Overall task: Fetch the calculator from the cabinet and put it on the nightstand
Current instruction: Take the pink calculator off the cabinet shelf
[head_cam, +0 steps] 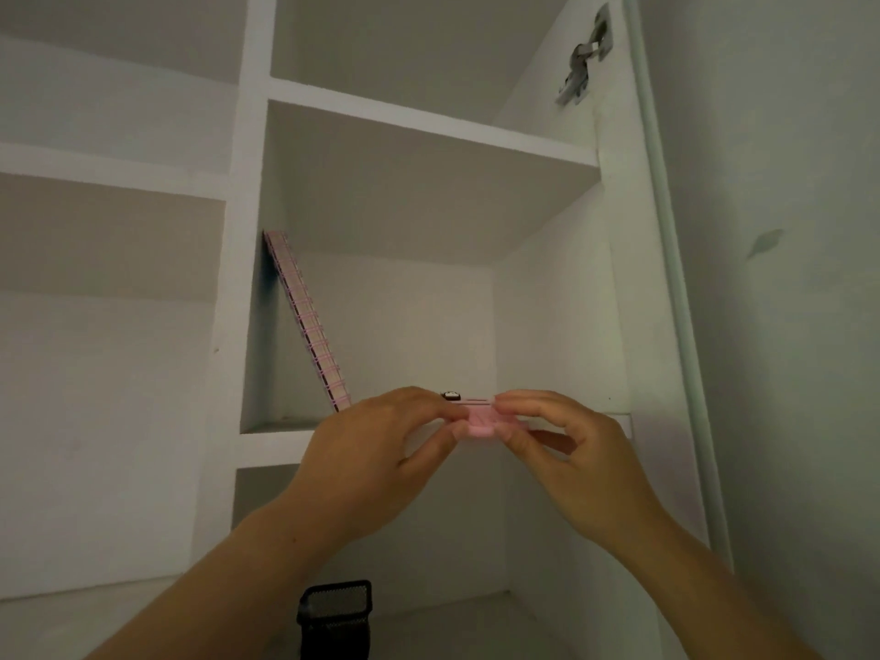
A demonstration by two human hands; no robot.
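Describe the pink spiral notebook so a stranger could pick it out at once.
Start at the white built-in cabinet and find its right-hand column of shelves. In the compartment just above both hands, the thin pink spiral-bound notebook leans tilted against the left wall. Unlike the small pink calculator held by both hands, it is tall and untouched.

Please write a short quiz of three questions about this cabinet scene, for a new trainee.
1. True or false: only one hand touches the pink calculator.
2. What leans against the left wall of the compartment? A) a spiral notebook B) a ruler C) a bottle
3. What dark thing stands on the shelf below?

Key:
1. False: the left hand and the right hand both hold it, at the shelf's front edge.
2. A, the pink spiral notebook.
3. A black mesh container.
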